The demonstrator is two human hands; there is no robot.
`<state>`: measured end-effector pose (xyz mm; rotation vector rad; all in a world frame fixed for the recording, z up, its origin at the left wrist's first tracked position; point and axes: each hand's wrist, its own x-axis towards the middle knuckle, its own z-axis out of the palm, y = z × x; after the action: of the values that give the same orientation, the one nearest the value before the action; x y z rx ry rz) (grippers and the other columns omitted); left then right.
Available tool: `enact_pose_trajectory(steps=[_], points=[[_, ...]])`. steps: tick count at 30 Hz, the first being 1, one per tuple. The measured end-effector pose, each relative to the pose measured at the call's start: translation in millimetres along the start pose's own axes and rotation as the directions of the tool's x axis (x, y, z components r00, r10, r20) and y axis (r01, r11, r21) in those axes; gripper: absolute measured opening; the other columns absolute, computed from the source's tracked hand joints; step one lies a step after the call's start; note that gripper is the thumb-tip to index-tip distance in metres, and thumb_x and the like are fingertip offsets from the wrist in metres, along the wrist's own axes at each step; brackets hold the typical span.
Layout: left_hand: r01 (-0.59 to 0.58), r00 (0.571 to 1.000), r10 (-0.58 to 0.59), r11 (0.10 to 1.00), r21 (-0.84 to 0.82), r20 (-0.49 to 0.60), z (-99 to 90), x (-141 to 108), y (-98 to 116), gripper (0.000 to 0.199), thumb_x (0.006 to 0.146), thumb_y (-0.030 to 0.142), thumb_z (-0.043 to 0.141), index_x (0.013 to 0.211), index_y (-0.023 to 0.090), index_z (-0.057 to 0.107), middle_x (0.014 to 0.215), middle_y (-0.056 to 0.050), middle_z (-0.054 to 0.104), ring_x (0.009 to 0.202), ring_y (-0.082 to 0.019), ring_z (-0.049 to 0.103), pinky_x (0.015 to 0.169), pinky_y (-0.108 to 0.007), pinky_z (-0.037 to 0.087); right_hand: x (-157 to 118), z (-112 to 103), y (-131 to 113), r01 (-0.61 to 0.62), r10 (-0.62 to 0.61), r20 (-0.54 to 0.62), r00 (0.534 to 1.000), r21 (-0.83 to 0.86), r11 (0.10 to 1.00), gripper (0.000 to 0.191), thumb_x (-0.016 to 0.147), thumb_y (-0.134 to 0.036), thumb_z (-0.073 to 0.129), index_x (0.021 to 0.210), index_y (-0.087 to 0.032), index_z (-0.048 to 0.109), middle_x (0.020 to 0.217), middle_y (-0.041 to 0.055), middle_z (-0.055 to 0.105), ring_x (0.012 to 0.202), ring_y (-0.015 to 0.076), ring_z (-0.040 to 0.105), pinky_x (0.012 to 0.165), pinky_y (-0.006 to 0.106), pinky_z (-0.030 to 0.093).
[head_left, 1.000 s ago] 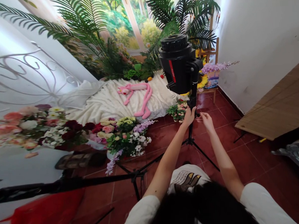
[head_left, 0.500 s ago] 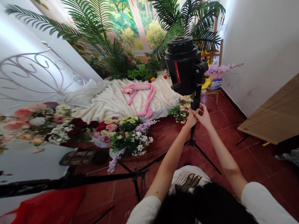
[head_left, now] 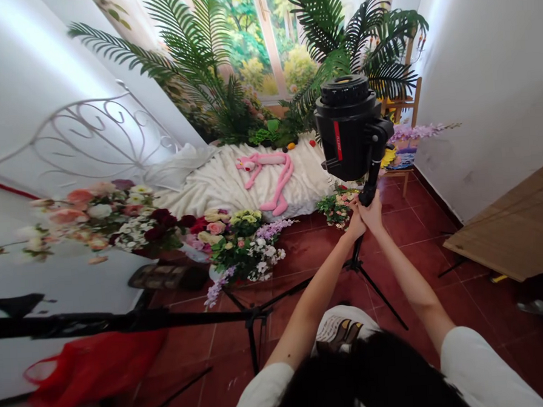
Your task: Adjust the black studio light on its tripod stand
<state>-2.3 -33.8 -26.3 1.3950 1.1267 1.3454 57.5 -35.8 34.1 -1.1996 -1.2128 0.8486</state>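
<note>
A black studio light (head_left: 347,129) with a red stripe on its side sits on top of a light stand (head_left: 355,264), tilted so its round front end faces up. Just below its bracket, my left hand (head_left: 356,224) is closed around the stand's pole. Pressed close beside it on the right, my right hand (head_left: 373,214) is closed on the same pole. Some fingertips are hidden behind the pole and the hands. The stand's thin legs spread over the red tiles.
A second black stand (head_left: 186,318) stretches across the lower left, near a red bag (head_left: 98,364). Artificial flowers (head_left: 237,242) border a cream blanket (head_left: 202,183) bearing a pink plush toy (head_left: 274,179). A brown board (head_left: 518,227) leans at the right; palm leaves (head_left: 335,24) rise behind.
My view has shifted, so the scene sits farther right. My right hand's fingers, bent and partly apart before, have closed around the pole against my left hand.
</note>
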Motion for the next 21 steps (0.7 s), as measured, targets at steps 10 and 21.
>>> enact_pose_trajectory(steps=[10, 21], points=[[-0.146, 0.988, 0.147, 0.989, 0.018, -0.042, 0.1, 1.7, -6.2, 0.047, 0.091, 0.032, 0.053, 0.125, 0.018, 0.023, 0.134, -0.021, 0.046, 0.124, -0.021, 0.053, 0.113, -0.047, 0.038, 25.3, -13.5, -4.9, 0.111, -0.13, 0.217, 0.967, 0.097, 0.989, 0.032, 0.07, -0.04, 0.077, 0.087, -0.025, 0.054, 0.076, -0.0023, 0.058, 0.074, 0.0166, 0.057, 0.075, 0.031, 0.052], [-0.086, 0.996, 0.086, 0.996, 0.003, -0.038, 5.2, 2.1, -10.1, 0.043, 0.095, 0.041, 0.046, 0.128, 0.015, 0.04, 0.128, -0.019, 0.058, 0.124, -0.025, 0.056, 0.113, -0.046, 0.041, 14.0, 2.3, -24.3, 0.175, -0.176, -0.007, 0.984, -0.06, 0.983, 0.049, 0.072, -0.052, 0.073, 0.105, -0.021, 0.054, 0.092, 0.0082, 0.067, 0.091, 0.0233, 0.065, 0.084, 0.036, 0.054]])
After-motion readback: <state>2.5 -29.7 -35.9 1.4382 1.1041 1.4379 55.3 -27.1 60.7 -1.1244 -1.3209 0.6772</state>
